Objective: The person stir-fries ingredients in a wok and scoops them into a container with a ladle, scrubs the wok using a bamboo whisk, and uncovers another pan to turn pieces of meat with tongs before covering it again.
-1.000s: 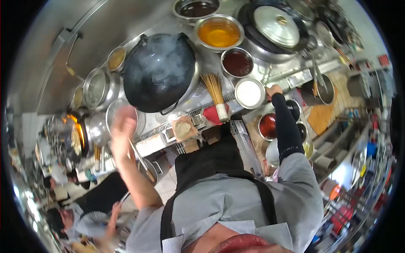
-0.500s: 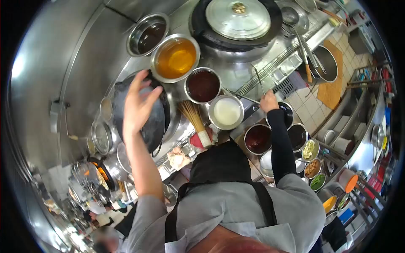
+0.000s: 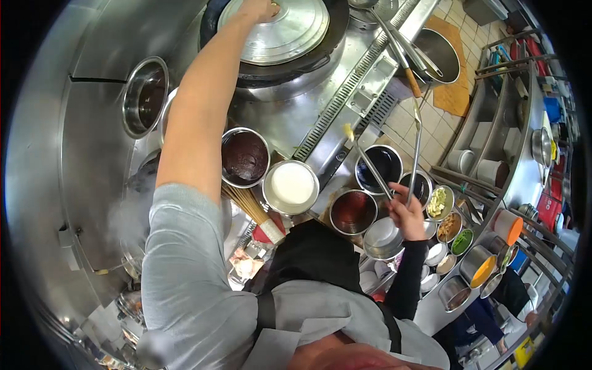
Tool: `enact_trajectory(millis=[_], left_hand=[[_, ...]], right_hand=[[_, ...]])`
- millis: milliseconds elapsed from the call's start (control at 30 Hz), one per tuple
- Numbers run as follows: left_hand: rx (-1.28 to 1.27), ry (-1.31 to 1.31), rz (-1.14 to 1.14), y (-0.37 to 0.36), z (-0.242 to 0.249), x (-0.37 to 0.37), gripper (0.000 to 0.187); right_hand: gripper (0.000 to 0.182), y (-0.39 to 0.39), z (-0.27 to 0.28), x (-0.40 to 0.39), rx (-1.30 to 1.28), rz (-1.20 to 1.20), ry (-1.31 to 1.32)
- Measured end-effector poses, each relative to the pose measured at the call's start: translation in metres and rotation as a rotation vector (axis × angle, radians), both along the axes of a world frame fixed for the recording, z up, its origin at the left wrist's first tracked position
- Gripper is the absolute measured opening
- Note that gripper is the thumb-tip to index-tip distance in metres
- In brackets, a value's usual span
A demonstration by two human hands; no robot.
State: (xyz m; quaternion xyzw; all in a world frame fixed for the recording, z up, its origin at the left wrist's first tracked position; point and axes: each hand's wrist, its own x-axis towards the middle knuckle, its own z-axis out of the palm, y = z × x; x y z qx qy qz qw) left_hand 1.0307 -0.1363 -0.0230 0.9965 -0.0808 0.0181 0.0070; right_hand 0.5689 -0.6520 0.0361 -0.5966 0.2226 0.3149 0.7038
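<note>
My left hand [image 3: 258,8] reaches to the top edge of the view and is closed on the knob of a round metal lid [image 3: 280,37], its fingers partly cut off. The lid sits on a large dark wok [image 3: 336,37]. At the right, my right hand [image 3: 406,216] grips long metal tongs [image 3: 374,165] whose two arms stand spread apart. A yellowish bit shows at one tip. Near that hand are a pot of black liquid [image 3: 378,170] and a pot of dark red sauce [image 3: 353,212].
A bowl of white liquid [image 3: 291,186], a bowl of dark sauce [image 3: 245,157] and a bamboo brush [image 3: 246,206] lie before my apron. Steam rises at left. Several small ingredient bowls line the right, including chopped greens [image 3: 461,242]. A deep pot [image 3: 436,55] holds long-handled tools.
My left hand has gone from above the left wok to the lid's knob. My right hand has swung back toward the ingredient bowls with the tongs. The view has shifted.
</note>
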Motion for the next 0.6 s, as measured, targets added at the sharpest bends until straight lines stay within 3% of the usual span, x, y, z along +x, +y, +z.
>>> enact_trajectory(millis=[67, 167, 233, 267, 333, 400, 467, 533, 600], left_hand=[[-0.078, 0.083, -0.053, -0.015, 0.034, -0.010, 0.034], [-0.154, -0.048, -0.025, -0.003, 0.039, -0.006, 0.032], [-0.069, 0.034, 0.046, -0.001, 0.106, -0.038, 0.032], [-0.031, 0.074, 0.073, -0.004, 0.147, -0.060, 0.032], [0.013, 0.003, 0.113, 0.014, 0.207, -0.097, 0.034], [0.030, 0.047, 0.201, 0.036, 0.252, -0.139, 0.040], [0.039, 0.093, 0.297, 0.066, 0.283, -0.180, 0.053], [-0.028, -0.272, 0.175, 0.115, 0.266, -0.225, 0.049], [-0.016, -0.290, 0.240, 0.132, 0.256, -0.263, 0.054]], right_hand=[[0.055, 0.026, -0.009, -0.003, 0.011, -0.091, -0.044], [0.067, 0.034, -0.015, 0.002, 0.069, -0.110, -0.275], [0.081, 0.034, -0.018, 0.013, 0.197, -0.122, -0.404], [0.069, 0.034, -0.025, 0.024, 0.178, -0.157, -0.418], [0.065, 0.024, -0.013, 0.072, 0.351, -0.239, -0.200], [0.075, 0.030, 0.002, 0.115, 0.068, -0.121, -0.232], [0.072, 0.045, 0.009, 0.142, -0.027, -0.119, -0.313], [0.067, 0.062, 0.019, 0.163, -0.105, -0.091, -0.351], [0.062, 0.079, 0.030, 0.183, -0.171, -0.031, -0.344]])
